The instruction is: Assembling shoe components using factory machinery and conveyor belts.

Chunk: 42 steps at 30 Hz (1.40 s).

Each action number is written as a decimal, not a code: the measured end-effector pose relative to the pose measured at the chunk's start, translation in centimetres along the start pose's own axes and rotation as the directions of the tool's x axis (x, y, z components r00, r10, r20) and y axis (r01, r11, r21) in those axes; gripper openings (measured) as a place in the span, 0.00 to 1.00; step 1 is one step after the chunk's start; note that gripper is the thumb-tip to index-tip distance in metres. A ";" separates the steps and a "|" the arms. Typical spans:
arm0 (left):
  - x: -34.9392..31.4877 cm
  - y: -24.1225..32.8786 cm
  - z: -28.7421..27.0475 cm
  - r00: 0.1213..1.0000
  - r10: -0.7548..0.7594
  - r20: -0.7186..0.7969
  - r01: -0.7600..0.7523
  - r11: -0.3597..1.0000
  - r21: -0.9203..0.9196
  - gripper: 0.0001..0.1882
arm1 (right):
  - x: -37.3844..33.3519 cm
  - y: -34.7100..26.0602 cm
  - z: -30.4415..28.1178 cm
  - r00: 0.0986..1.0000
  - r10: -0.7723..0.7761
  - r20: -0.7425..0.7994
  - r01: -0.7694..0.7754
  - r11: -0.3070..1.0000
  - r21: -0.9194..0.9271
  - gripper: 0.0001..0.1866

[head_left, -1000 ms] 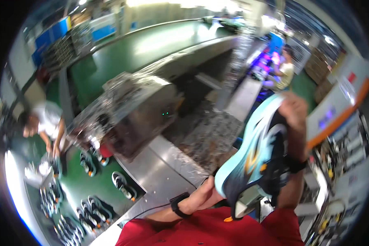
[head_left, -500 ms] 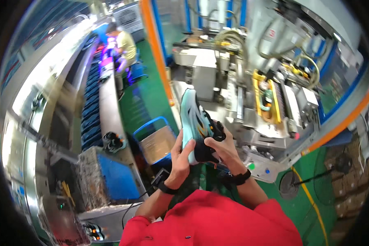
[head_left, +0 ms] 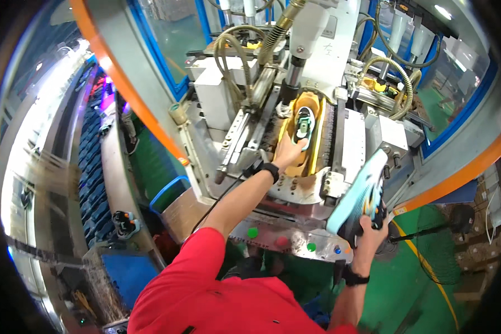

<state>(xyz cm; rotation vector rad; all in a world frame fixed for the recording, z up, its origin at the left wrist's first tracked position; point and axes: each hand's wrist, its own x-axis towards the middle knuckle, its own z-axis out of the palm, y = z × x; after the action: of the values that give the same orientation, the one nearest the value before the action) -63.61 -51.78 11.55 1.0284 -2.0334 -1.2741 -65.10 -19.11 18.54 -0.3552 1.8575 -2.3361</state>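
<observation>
My left hand reaches into the machine and grips the near end of a dark sneaker with a pale rim and green on its upper. That sneaker sits in a yellow-lined press mould, and my fingers are partly hidden beside it. Off to the right, my right hand is closed round the heel of another sneaker, black with a light-blue sole. This one is tilted, toe up and away from me, in front of the machine's right side.
A control panel with green, red and blue buttons runs along the machine's front. Above the mould hangs a press cylinder. Orange frame posts flank the machine. To the left stand a conveyor bearing a shoe and a cardboard-topped blue cart.
I have turned toward the machine. The light-blue-soled sneaker, earlier in both hands, has gone right in my right hand alone. My left hand has moved onto the sneaker in the mould.
</observation>
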 end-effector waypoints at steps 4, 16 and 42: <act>7.0 -2.0 6.8 0.992 -0.130 0.001 0.127 0.975 0.183 0.48 | 0.5 -1.3 -2.8 0.983 -0.047 -0.180 0.025 0.992 -0.122 0.32; -2.3 1.5 -5.1 0.726 -0.392 0.565 0.687 0.376 -0.622 0.14 | 23.3 0.3 8.6 0.983 -0.003 0.183 0.142 0.641 -0.754 0.26; -36.0 -2.2 -24.3 0.533 -0.792 -0.298 0.107 0.412 -0.905 0.08 | -9.3 14.0 19.5 0.463 -0.254 0.849 0.696 0.697 -0.171 0.10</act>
<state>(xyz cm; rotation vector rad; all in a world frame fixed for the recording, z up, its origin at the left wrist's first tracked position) -23.95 -35.33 18.42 1.3720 -0.3305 -1.5086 -51.48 -38.34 8.10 -1.8896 1.9314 -1.3375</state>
